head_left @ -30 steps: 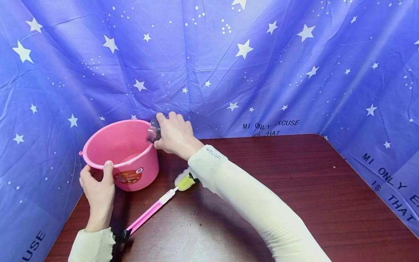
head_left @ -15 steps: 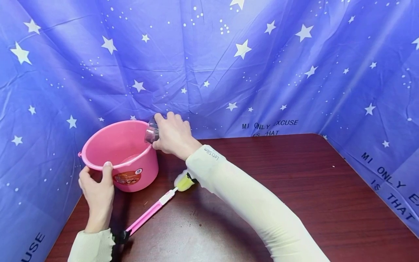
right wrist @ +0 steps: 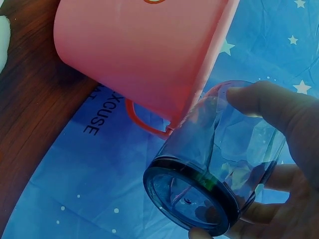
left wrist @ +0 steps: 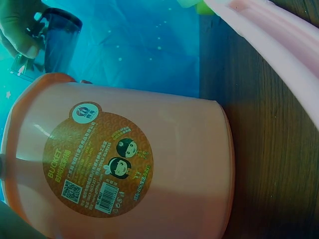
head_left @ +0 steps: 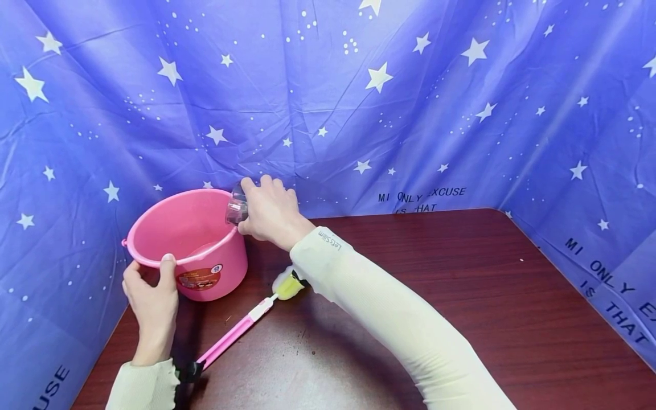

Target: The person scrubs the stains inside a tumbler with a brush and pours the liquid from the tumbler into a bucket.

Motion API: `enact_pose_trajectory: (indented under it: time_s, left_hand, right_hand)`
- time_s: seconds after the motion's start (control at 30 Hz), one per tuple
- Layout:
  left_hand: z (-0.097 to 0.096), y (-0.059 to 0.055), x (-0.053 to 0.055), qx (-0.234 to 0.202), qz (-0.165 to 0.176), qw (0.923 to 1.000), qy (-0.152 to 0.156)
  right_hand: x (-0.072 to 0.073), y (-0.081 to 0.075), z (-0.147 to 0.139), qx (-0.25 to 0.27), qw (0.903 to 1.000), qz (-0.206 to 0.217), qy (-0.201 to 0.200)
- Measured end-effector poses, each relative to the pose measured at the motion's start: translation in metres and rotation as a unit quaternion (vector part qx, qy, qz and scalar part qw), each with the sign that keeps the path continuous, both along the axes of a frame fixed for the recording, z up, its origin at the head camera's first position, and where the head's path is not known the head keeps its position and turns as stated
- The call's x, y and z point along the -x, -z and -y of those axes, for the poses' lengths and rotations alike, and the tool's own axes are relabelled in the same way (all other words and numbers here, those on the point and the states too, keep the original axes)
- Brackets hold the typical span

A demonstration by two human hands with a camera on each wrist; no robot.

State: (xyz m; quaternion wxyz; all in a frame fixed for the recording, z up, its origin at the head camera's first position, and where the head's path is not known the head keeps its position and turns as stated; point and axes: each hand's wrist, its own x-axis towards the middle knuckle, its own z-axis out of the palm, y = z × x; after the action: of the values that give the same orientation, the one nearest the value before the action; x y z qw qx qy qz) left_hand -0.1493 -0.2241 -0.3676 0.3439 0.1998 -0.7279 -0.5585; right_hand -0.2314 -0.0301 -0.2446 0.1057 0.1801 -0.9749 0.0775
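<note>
A pink bucket [head_left: 230, 270] with a round orange label stands upright on the table's left side. My left hand [head_left: 154, 307] holds its near rim, thumb on top and the other fingers partly hidden by the bucket. At the bucket's right rim, my right hand [head_left: 274, 213] grips a clear cup [head_left: 236, 210]. The cup is tilted, its mouth end toward the bucket opening. The right wrist view shows the thick bottom of the cup [right wrist: 192, 196] facing outward, with thumb and fingers around its side. I cannot tell whether liquid is in it.
A sponge brush with a pink handle [head_left: 230, 341] and yellow-white sponge head [head_left: 290, 286] lies before the bucket, between the arms. The dark wooden table [head_left: 461, 273] stretches right. A blue star-printed curtain [head_left: 328, 85] hangs close behind and at both sides.
The hands, bucket and cup have hardly moved. The whole head view has shifted very slightly. Both holds stay the same, and the cup remains tilted at the rim.
</note>
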Motion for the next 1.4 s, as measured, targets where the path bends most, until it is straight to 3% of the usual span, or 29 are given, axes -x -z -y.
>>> enact_pose_trajectory:
  time_s: [1.4]
  left_hand:
    - [0.0003, -0.0002, -0.0001, -0.005, 0.003, 1.0000, 0.005]
  right_hand:
    - [-0.0009, -0.0025, 0.0025, -0.005, 0.9999, -0.007, -0.005]
